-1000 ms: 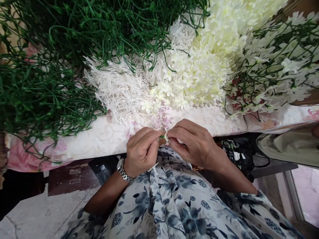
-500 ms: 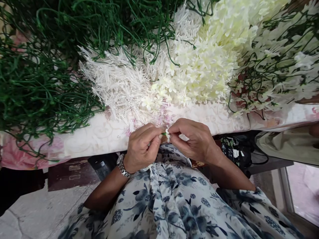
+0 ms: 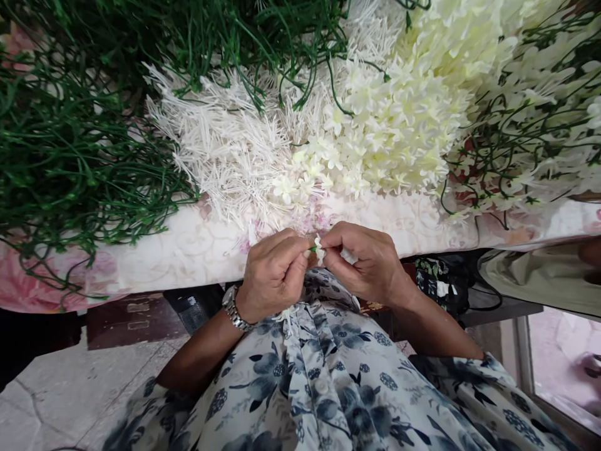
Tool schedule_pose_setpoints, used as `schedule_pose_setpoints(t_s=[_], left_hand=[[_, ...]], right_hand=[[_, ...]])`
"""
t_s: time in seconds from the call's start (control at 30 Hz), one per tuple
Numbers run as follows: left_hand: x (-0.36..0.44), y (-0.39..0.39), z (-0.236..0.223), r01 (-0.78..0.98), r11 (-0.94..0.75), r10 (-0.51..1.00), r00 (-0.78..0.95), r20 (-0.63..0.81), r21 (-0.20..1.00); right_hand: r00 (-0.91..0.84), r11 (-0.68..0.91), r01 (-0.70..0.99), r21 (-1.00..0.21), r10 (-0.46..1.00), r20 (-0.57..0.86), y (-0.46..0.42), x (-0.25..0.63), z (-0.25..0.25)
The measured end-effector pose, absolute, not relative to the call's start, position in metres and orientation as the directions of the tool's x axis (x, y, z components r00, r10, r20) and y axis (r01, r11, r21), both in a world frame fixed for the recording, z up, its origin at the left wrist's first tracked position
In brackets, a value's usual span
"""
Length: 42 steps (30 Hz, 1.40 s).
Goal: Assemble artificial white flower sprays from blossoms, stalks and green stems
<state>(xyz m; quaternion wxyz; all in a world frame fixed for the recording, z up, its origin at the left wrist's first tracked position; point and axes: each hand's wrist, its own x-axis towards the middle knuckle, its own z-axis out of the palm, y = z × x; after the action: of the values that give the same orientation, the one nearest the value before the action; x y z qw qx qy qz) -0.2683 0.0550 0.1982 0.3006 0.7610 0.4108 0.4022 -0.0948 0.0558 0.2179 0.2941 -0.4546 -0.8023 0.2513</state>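
Along the covered table [image 3: 154,260], near the cream blossoms [image 3: 399,131], your right hand [image 3: 369,260] pinches a small white flower [image 3: 320,250] and your left hand [image 3: 275,272] pinches a green stem tip [image 3: 313,248] beside it; a light grip near their meeting point should spare the petals.

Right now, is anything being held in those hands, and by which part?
A small white flower, held between both hands: the left hand pinches its green base, and the right hand holds it at the white petals.
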Motion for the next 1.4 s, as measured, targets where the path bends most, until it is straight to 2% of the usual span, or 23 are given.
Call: schedule_pose_setpoints(t_s=[0.37,0.6,0.77,0.93,1.03,1.13,1.27,1.4], left_hand=[[-0.267,0.054,0.197,0.423,-0.492,0.862,0.359,0.358,0.761],[-0.27,0.057,0.2,0.334,-0.49,0.848,0.399,0.35,0.805],[-0.272,0.057,0.2,0.267,-0.424,0.871,0.382,0.308,0.866],[-0.27,0.055,0.204,0.237,-0.299,0.937,0.255,0.237,0.925],[-0.267,0.054,0.207,0.205,-0.178,0.978,0.142,0.151,0.962],[-0.263,0.054,0.21,0.161,-0.081,0.996,0.061,0.072,0.984],[-0.258,0.055,0.211,0.085,-0.001,0.999,0.043,-0.002,0.996],[-0.255,0.053,0.209,0.06,0.028,1.0,-0.016,-0.027,0.998]], right_hand=[[-0.447,0.461,0.588,-0.665,0.87,0.208,0.058,-0.096,0.22],[-0.5,0.325,0.492,-0.808,0.865,0.044,0.065,-0.092,0.23],[-0.503,0.286,0.474,-0.833,0.864,0.011,0.068,-0.091,0.235],[-0.443,0.381,0.554,-0.74,0.888,0.126,0.065,-0.092,0.235],[-0.322,0.499,0.613,-0.612,0.866,0.383,0.06,-0.094,0.234],[-0.267,0.629,0.607,-0.486,0.737,0.621,0.052,-0.098,0.233],[-0.365,0.671,0.6,-0.436,0.714,0.598,0.045,-0.108,0.224],[-0.356,0.656,0.64,-0.399,0.714,0.603,0.046,-0.114,0.214]])
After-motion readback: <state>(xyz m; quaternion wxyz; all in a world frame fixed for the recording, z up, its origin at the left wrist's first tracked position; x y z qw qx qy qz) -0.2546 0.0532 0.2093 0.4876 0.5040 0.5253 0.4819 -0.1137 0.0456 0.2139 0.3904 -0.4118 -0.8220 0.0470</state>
